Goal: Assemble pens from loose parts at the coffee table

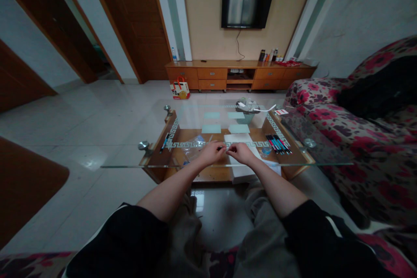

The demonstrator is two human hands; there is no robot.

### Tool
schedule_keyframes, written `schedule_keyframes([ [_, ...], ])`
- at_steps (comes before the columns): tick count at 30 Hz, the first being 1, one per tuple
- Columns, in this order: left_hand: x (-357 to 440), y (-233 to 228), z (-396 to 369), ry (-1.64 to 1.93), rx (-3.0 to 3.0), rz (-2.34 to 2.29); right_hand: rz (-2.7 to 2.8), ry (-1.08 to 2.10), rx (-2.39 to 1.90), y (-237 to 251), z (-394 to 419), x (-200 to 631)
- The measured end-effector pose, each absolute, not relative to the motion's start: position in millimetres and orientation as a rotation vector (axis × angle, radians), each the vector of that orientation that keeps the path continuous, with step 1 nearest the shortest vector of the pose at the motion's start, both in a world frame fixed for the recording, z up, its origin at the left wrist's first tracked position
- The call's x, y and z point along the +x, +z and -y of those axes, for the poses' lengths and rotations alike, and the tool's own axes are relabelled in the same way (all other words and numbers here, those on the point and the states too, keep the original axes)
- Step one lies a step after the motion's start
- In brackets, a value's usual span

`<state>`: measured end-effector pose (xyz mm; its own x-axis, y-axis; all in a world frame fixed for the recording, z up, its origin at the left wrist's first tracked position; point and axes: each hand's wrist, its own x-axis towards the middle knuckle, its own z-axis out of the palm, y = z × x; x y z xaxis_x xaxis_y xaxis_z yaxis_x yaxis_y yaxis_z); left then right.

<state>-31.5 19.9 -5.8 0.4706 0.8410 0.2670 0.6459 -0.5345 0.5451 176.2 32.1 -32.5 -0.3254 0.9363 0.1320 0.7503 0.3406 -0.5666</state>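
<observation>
Over the near part of the glass table [195, 166], my two hands are close together, almost touching at the fingertips. My left hand [211, 153] is closed in a pinch on a small dark stick-like piece [220, 148], too small to name surely. My right hand [241, 153] is also pinched, its fingertips at a thin pale end beside that piece; what it grips is unclear. To the right lies a row of several pens [278, 144] in black, blue and red. A few more pens [164, 143] are at the left. Left of my hands is a clear plastic bag [192, 148].
Beneath the glass, a white box [243, 176] lies on the wooden shelf. A small clear blue item [266, 151] is beside the pens. Beyond the table stand a filled waste basket [246, 117] and a TV cabinet [211, 74]. A flowered sofa [325, 117] runs along the right.
</observation>
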Motion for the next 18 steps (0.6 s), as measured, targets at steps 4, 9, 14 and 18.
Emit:
schedule_keyframes([
  [4,-30.9,-7.4,-20.5,0.724,2.341,-1.277,2.191,0.543,-1.453,-31.6,-31.7,176.3],
  [9,-31.7,-6.4,-20.9,0.725,2.372,-1.234,2.212,0.512,-1.474,-27.6,-29.9,174.8],
  [14,-31.6,-8.9,-21.8,0.725,2.386,-1.241,2.233,0.497,-1.459,-28.2,-30.8,174.2],
  [18,-31.4,-9.6,-22.2,0.724,2.401,-1.231,2.206,0.502,-1.484,-31.7,-32.5,174.8],
])
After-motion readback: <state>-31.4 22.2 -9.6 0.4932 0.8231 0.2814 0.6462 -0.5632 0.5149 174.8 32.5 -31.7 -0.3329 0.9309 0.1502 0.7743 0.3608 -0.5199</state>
